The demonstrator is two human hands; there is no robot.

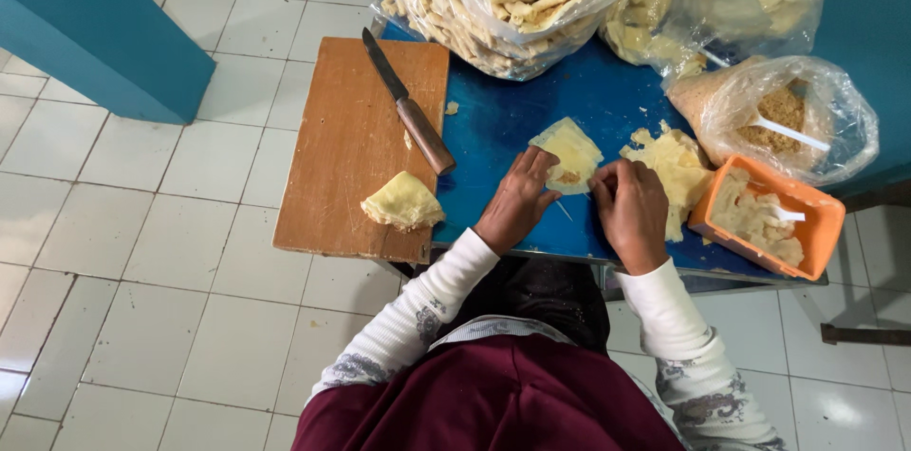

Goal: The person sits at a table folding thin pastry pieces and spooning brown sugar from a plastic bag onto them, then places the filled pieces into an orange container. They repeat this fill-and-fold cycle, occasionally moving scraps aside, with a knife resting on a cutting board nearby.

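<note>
Fingers of both hands pinch a thin yellow pastry sheet that lies on the blue table, with brown filling on its near edge. Left hand holds the left edge, right hand the right corner. A stack of sheets is just beside, then an orange tub. A knife rests on the wooden cutting board.

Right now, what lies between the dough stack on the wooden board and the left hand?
In the head view, only bare board edge and blue tabletop separate the folded dough stack from the left hand. The knife lies farther up, outside that stretch.
</note>
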